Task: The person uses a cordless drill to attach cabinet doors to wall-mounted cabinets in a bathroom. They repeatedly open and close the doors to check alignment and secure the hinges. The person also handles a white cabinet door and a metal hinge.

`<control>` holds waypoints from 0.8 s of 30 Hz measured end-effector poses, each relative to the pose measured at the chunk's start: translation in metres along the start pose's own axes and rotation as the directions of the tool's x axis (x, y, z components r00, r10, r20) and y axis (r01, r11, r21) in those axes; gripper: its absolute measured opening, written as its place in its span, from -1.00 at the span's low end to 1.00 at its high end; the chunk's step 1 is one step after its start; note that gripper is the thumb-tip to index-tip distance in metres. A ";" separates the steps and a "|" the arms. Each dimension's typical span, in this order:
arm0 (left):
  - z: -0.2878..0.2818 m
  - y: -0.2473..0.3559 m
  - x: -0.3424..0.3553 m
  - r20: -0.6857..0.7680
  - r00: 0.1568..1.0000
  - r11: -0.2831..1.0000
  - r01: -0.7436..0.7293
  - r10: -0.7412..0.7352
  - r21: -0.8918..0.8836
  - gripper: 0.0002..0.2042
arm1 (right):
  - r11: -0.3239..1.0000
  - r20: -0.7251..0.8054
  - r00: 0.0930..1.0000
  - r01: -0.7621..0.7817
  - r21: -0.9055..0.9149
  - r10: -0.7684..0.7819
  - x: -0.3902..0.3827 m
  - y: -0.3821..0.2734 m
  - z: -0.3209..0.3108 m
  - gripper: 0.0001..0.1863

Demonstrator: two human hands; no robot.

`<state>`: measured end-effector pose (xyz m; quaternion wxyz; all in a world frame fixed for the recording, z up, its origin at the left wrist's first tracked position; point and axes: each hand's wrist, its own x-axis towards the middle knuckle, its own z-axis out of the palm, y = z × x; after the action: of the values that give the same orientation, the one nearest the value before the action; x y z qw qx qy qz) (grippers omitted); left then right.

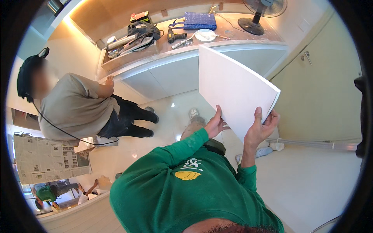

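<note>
A flat white panel (235,85), thin along its edge, is held up in front of me and tilted away toward the counter. My left hand (215,125) grips its lower left edge, the thumb lying on the near face. On the lower right corner, my right hand (260,126) has its thumb on the face and its fingers curled behind the edge. The panel hides part of the cabinet fronts and floor beyond it.
A person (74,105) in a beige shirt stands at left, one hand by the counter (171,52). On it are a drill (175,36), a blue bag (199,21), a white plate (205,35) and a fan (252,23). Right stands a pale door (322,81); rods (311,143) lie below.
</note>
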<state>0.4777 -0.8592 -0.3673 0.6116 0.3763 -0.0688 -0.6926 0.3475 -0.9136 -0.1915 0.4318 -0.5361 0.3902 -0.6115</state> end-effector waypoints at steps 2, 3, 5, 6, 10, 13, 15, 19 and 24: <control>-0.010 0.028 0.002 0.022 0.969 0.954 0.238 -0.246 0.183 -0.16 | 0.999 0.064 0.998 -0.009 -0.044 0.011 0.023 0.005 0.015 -0.63; -0.013 0.046 0.004 0.008 0.977 0.890 0.192 -0.214 0.413 -0.25 | 0.994 0.118 0.993 0.021 -0.103 -0.009 0.036 0.007 0.023 -0.63; -0.013 0.089 0.008 -0.007 0.992 0.606 0.083 -0.127 0.791 -0.44 | 0.982 0.236 0.972 0.059 -0.182 -0.014 0.067 0.013 0.044 -0.63; -0.012 0.110 0.002 0.014 0.996 0.587 -0.062 0.086 0.807 -0.50 | 0.981 0.270 0.963 0.038 -0.192 0.016 0.081 0.015 0.056 -0.63; -0.004 0.208 -0.023 0.152 0.463 0.103 -0.480 0.873 0.871 -0.43 | 0.956 0.464 0.885 0.098 -0.277 0.044 0.129 0.022 0.113 -0.63; -0.004 0.286 -0.024 0.190 0.374 -0.023 -0.409 0.908 0.912 -0.35 | 0.863 0.646 0.762 0.294 -0.411 0.048 0.155 0.015 0.154 -0.64; -0.009 0.321 -0.018 0.254 0.448 0.010 -0.507 0.857 0.862 -0.32 | 0.834 0.751 0.659 0.392 -0.389 0.041 0.168 0.009 0.180 -0.64; -0.032 0.351 -0.004 0.281 0.608 0.122 -0.536 0.743 0.835 -0.32 | 0.842 0.865 0.500 0.457 -0.286 0.022 0.192 -0.001 0.231 -0.59; -0.050 0.360 0.006 0.225 0.592 0.216 -0.581 0.774 0.785 -0.43 | 0.820 0.970 0.194 0.572 0.011 -0.148 0.217 -0.010 0.283 -0.56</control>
<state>0.7946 -0.9343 -0.2052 0.6153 0.6087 -0.4614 -0.1949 0.6157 -1.1194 -0.0786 0.3105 -0.9336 0.0212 -0.1777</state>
